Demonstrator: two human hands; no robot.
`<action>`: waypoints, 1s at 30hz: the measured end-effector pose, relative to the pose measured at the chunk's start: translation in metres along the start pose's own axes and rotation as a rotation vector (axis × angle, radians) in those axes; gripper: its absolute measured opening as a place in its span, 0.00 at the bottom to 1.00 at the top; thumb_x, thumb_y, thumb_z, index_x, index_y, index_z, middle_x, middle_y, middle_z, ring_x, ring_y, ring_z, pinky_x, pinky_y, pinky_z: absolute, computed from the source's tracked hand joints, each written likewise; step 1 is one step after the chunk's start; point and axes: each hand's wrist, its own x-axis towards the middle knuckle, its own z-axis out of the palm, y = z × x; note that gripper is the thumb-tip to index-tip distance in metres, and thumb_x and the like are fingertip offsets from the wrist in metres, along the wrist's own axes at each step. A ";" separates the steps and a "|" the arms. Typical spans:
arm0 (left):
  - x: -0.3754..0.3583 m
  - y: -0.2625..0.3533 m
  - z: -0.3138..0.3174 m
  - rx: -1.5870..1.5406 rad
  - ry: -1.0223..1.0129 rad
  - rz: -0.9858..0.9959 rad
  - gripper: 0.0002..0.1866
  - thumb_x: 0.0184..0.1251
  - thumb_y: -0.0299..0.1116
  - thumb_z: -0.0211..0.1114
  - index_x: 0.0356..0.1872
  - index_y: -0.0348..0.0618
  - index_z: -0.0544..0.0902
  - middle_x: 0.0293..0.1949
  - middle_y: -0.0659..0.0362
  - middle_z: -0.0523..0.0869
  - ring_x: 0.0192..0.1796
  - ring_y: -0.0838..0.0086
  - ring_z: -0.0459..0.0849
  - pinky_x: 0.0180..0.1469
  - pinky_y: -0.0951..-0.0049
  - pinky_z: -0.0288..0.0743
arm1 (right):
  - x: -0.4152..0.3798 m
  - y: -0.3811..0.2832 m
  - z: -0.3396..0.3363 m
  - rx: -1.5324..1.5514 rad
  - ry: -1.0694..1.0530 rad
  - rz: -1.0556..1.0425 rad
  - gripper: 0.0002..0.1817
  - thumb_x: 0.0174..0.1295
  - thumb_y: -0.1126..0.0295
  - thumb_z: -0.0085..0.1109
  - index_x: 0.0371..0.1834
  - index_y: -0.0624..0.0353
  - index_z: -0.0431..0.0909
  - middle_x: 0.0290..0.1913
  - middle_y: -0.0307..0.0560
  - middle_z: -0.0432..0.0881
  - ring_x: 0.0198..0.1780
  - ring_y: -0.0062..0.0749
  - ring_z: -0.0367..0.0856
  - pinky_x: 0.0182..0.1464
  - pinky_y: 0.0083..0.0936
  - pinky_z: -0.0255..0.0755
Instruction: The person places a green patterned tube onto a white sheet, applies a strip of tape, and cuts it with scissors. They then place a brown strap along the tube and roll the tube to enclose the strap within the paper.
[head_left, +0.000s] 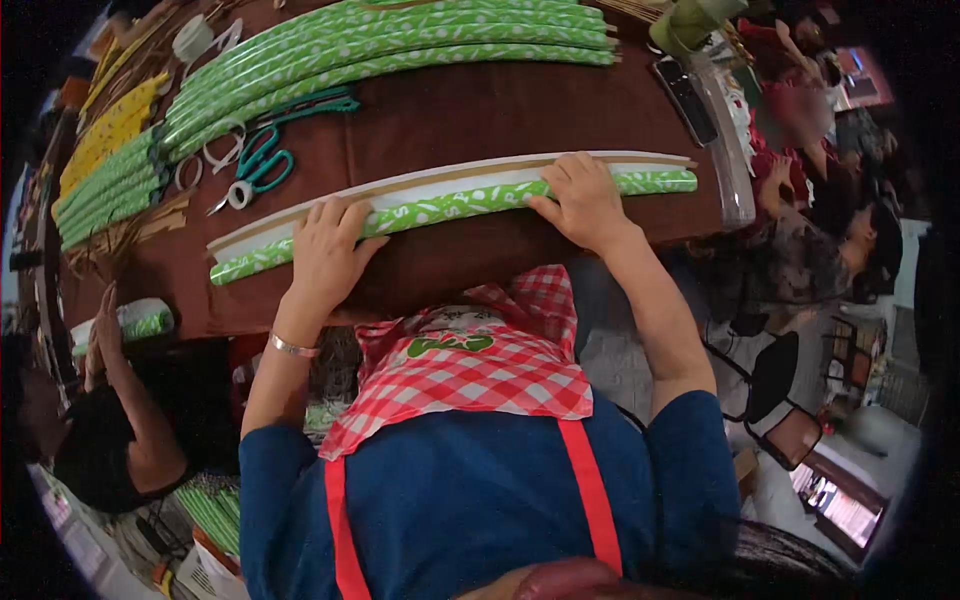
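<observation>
A long sheet of green and white patterned paper (455, 205), partly rolled, lies along the table's near side. Its white inner face shows behind the roll, with a thin brown strip (400, 183) running lengthwise on it. My left hand (330, 245) grips the roll left of its middle, fingers bent over the top and thumb on the near side. Toward the right end, my right hand (583, 203) holds the same roll in a similar way, fingers together. Teal-handled scissors (262, 165) and a white tape roll (240, 194) lie behind my left hand.
Long green rolls (400, 40) are stacked at the back of the brown-covered table (450, 110). Yellow rolls (110, 140) lie at left. A phone (686, 100) rests at right. A co-worker's hands (103, 335) are by another green roll (140, 322). Other people sit at right.
</observation>
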 end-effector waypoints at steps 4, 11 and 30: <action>-0.001 0.001 0.002 -0.052 0.015 0.006 0.22 0.52 0.38 0.72 0.49 0.47 0.78 0.44 0.56 0.77 0.50 0.57 0.76 0.50 0.57 0.69 | 0.034 -0.056 0.022 0.107 0.076 -0.142 0.21 0.45 0.60 0.72 0.39 0.56 0.75 0.37 0.45 0.75 0.41 0.43 0.74 0.41 0.38 0.71; -0.006 -0.006 0.010 -0.052 0.076 -0.031 0.21 0.49 0.45 0.72 0.44 0.52 0.79 0.42 0.60 0.78 0.48 0.63 0.77 0.48 0.59 0.69 | 0.072 -0.108 0.050 0.114 0.004 -0.212 0.23 0.47 0.55 0.70 0.41 0.56 0.75 0.37 0.43 0.75 0.42 0.41 0.75 0.40 0.37 0.72; -0.044 -0.036 -0.008 -0.056 0.118 -0.092 0.25 0.47 0.53 0.72 0.38 0.46 0.77 0.39 0.58 0.79 0.45 0.60 0.77 0.47 0.62 0.70 | -0.003 -0.006 0.009 0.029 -0.008 -0.076 0.19 0.62 0.53 0.58 0.43 0.58 0.75 0.40 0.51 0.76 0.42 0.51 0.74 0.42 0.43 0.68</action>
